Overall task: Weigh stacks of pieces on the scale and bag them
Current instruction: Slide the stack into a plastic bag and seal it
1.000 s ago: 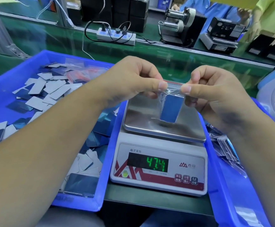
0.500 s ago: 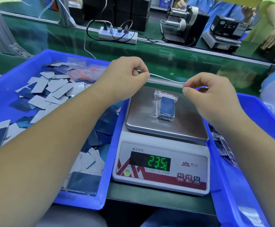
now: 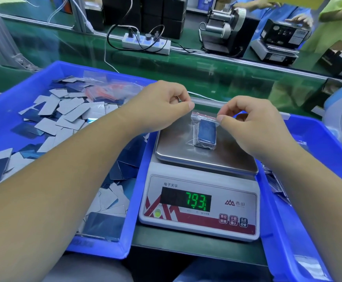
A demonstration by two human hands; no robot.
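Sitting on the steel pan of the scale (image 3: 201,200), toward its far right part, is the clear bag (image 3: 203,132) with a stack of blue pieces (image 3: 206,133) inside it. The scale's green digits read 793. The right hand (image 3: 251,127) hovers over the right side of the pan, its thumb and forefinger pinched at the bag's top right corner, the other fingers curled; whether it truly grips the plastic I cannot tell. The left hand (image 3: 162,106) hangs above the pan's far left corner, fingers curled with thumb pressed to forefinger, holding nothing that I can see. Left of the scale stands a blue bin (image 3: 7,98) strewn with loose grey and blue pieces (image 3: 64,117). Right of the scale another blue bin (image 3: 312,143) holds filled bags (image 3: 276,184).
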